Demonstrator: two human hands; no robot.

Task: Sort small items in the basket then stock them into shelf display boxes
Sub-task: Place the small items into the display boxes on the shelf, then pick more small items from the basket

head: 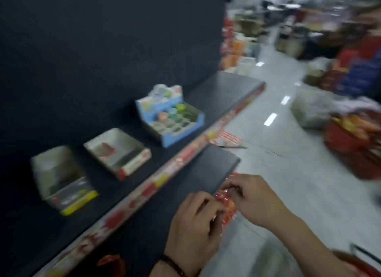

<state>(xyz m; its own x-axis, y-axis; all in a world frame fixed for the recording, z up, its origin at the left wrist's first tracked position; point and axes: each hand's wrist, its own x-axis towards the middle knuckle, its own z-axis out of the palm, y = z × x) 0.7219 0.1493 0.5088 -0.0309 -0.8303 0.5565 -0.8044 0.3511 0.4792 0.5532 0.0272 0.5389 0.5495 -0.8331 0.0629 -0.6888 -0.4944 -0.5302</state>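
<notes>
The left hand (195,225) has its fingers curled tight, though blur hides whether they hold anything. Just beside it, the right hand (254,197) narrows thumb and fingertips on what seems a small dark item (235,191), over the corner of a lower shelf (206,169). On the matte black shelf (156,159) stand three open cardboard boxes, apart: a yellow-fronted box (61,179), a shallow red-fronted box (117,151), and a blue box (171,120) gridded into cells with green and orange pieces. A red-and-yellow strip (160,179) edges the shelf. The glossy grey floor (288,173) reflects lights; a red basket (340,140) sits far right.
</notes>
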